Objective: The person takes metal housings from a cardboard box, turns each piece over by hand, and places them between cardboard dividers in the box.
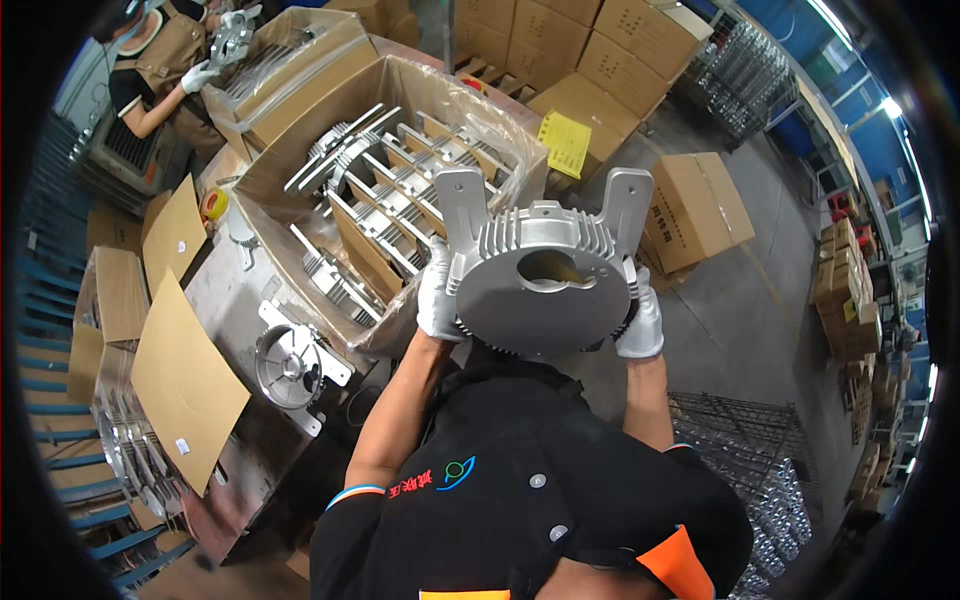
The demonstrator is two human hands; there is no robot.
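Observation:
A large round cast-metal housing [535, 300], finned along its far edge and with two flat drilled lugs, is held up in front of my chest. My left hand [438, 297], in a white glove, grips its left side. Gloved the same way, my right hand [643, 318] grips the right side; some fingers of both hands are hidden behind the casting. Left of it, an open carton [400, 80] lined with clear plastic holds several similar castings [400, 200] between cardboard dividers. Another metal casting [290, 367] lies on the table [240, 320].
Brown cardboard sheets [190, 380] lie at the table's left. A co-worker [170, 80] handles a casting beside another carton [300, 80] at the far left. Stacked cartons [560, 40] stand behind, a loose carton [695, 210] to the right. A wire basket of metal parts [750, 460] sits at lower right.

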